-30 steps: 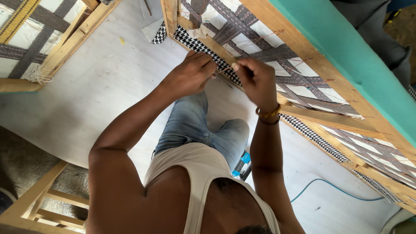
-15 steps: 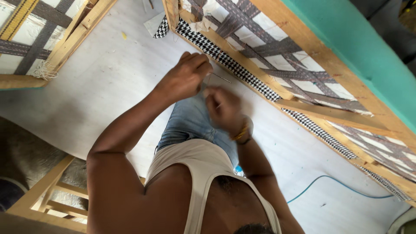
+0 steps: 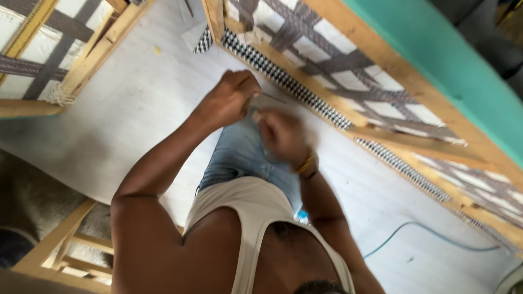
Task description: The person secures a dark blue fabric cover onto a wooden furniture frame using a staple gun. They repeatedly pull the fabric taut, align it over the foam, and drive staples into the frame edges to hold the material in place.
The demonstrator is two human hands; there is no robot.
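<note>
My left hand (image 3: 231,99) is curled into a fist just in front of the wooden sofa frame (image 3: 376,54). A small grey piece and a thin dark sliver stick out of it toward the frame. Blurred by motion, my right hand (image 3: 280,133) sits close beside it, over my jeans-clad knee (image 3: 239,155), fingers curled, with a gold bracelet (image 3: 306,163) at the wrist. What it holds, if anything, I cannot make out. A black-and-white checked fabric strip (image 3: 283,76) runs along the frame's lower rail, a short way beyond both hands.
Grey webbing straps (image 3: 338,71) cross the frame, and teal upholstery (image 3: 452,65) covers its upper side. A second webbed wooden frame (image 3: 65,60) lies at the left and a bare wooden frame (image 3: 60,245) at the lower left. A blue cable (image 3: 414,231) trails over the white floor.
Both hands have drawn back from the checked strip toward my body. The right hand dropped down and left to sit beside the left fist.
</note>
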